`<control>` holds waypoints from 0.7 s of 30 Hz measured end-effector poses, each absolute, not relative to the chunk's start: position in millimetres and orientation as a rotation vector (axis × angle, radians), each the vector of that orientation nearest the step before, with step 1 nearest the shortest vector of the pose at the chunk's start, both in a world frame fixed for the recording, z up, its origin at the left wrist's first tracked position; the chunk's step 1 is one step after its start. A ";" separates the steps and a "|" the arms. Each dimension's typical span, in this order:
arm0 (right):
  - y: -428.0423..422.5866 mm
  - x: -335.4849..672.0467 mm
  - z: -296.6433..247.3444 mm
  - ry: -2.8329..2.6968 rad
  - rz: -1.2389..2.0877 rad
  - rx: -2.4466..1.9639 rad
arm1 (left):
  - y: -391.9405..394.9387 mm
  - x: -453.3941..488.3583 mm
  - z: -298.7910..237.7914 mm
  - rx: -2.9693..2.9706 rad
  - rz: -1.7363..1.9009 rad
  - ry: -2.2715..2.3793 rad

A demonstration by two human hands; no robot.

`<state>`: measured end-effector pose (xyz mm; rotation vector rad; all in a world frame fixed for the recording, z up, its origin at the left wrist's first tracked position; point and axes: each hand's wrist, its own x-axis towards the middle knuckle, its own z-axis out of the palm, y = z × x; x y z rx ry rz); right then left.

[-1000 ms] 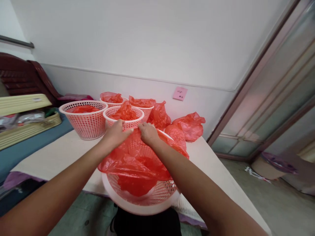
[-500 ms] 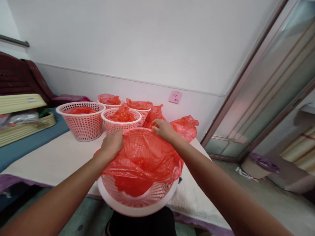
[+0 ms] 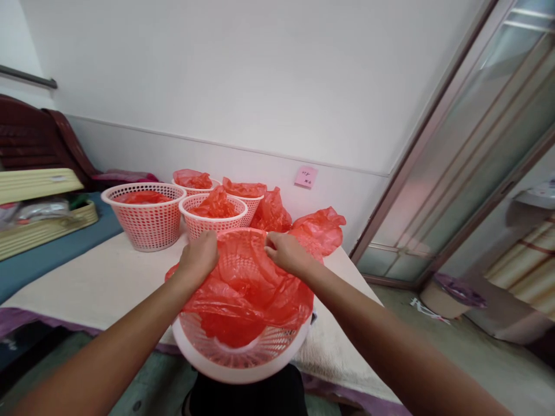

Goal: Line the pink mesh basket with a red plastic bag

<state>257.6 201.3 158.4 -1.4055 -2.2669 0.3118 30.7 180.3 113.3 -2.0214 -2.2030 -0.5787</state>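
A white perforated basket (image 3: 243,361) tilts toward me at the table's near edge, lined with a red plastic bag (image 3: 247,289). My left hand (image 3: 198,258) is closed on the bag at the basket's far left rim. My right hand (image 3: 286,254) pinches the bag's edge at the far right rim. Both arms reach forward over the basket.
Three pink and white baskets (image 3: 146,215) with red bags inside stand behind on the cream table (image 3: 95,283). Loose red bags (image 3: 321,225) lie at the back right. A pink note (image 3: 304,177) is on the wall. A glass door (image 3: 468,150) is to the right.
My right hand moved from the basket's far rim back toward the centre, pulling the bag's edge. The left hand stayed gripping the bag on the left rim.
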 end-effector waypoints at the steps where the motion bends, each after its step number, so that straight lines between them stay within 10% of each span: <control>1: 200.2 253.3 155.7 -2.240 0.401 -1.398 | 180.3 30.4 112.9 -2.021 -0.577 -2.200; 12: 206.5 236.0 132.2 -1.750 1.115 -1.238 | 174.4 30.1 116.4 -2.007 -0.528 -2.237; 21: 224.4 264.8 138.0 -1.507 0.903 -1.242 | 174.7 27.1 115.3 -1.993 -0.481 -2.230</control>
